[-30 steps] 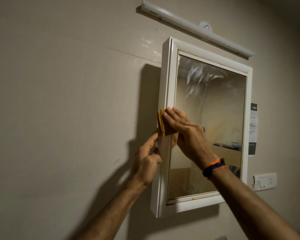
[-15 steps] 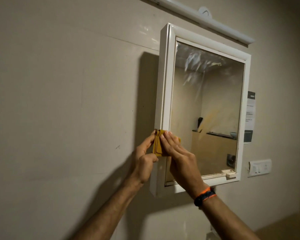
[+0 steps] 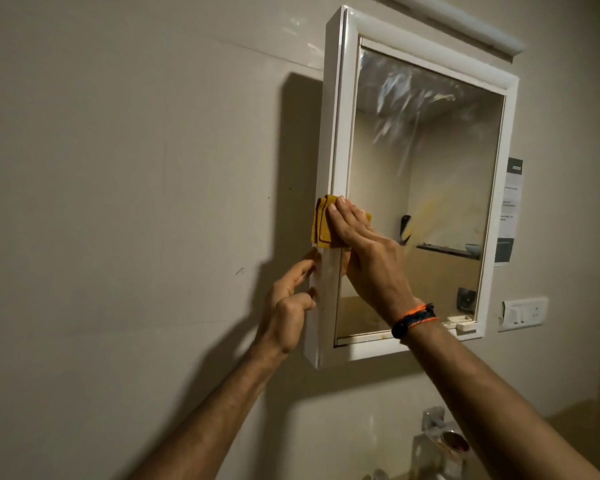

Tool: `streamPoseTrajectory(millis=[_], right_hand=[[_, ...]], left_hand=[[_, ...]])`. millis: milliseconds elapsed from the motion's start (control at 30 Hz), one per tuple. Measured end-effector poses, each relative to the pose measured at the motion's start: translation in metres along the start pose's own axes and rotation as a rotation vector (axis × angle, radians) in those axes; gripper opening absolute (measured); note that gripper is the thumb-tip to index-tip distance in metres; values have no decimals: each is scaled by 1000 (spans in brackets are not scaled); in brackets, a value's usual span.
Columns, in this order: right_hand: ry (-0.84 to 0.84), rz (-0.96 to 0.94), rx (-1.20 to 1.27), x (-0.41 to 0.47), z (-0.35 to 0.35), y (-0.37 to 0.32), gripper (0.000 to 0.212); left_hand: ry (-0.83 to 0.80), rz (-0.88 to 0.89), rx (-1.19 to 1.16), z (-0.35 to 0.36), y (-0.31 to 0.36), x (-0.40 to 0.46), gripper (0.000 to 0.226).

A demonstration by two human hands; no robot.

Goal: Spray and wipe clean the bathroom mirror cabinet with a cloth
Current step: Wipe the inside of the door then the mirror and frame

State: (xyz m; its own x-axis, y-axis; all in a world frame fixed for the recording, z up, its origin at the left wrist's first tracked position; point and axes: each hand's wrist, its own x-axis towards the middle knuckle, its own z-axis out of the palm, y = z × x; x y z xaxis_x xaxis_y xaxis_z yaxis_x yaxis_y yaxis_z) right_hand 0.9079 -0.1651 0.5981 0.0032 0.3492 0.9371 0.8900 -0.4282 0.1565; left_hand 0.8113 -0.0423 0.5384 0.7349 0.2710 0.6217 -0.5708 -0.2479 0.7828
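Observation:
The white-framed mirror cabinet [image 3: 340, 109] hangs on the beige wall, its glass streaked near the top. A folded yellow cloth [image 3: 321, 225] lies against the cabinet's left frame edge at mid height. My right hand [image 3: 368, 252] presses the cloth flat to the frame with straight fingers. Just below, my left hand [image 3: 286, 306] touches the cabinet's outer left side, fingers partly bent, thumb and fingertips against the edge. No spray bottle is in view.
A tube light [image 3: 465, 22] runs above the cabinet. A paper notice [image 3: 511, 209] and a switch plate [image 3: 523, 313] sit on the wall to the right. A chrome tap [image 3: 444, 434] stands below the cabinet.
My right hand and the cloth slid down the left frame edge, then back up a little. My left hand has stayed on the cabinet's side. The camera has tilted downward, bringing the tap into view.

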Motion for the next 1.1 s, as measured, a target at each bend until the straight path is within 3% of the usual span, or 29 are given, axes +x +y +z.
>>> streamPoseTrajectory(millis=[267, 433, 633, 800, 1000, 1100], right_hand=[[-57, -6, 53, -84, 18, -15, 55], [-63, -4, 59, -62, 8, -7, 64], [-6, 47, 45, -29, 9, -4, 63], [-36, 63, 87, -89, 25, -18, 62], [-92, 106, 137, -148, 38, -34, 72], [-87, 79, 127, -140, 32, -29, 72]], left_hand=[[0, 17, -149, 6, -18, -19, 76], [13, -5, -132, 5, -25, -19, 80], [5, -39, -220, 3, -33, -19, 51], [19, -77, -203, 2, -43, -26, 59], [47, -108, -211, 2, -55, -40, 38], [47, -134, -200, 3, -55, -44, 44]])
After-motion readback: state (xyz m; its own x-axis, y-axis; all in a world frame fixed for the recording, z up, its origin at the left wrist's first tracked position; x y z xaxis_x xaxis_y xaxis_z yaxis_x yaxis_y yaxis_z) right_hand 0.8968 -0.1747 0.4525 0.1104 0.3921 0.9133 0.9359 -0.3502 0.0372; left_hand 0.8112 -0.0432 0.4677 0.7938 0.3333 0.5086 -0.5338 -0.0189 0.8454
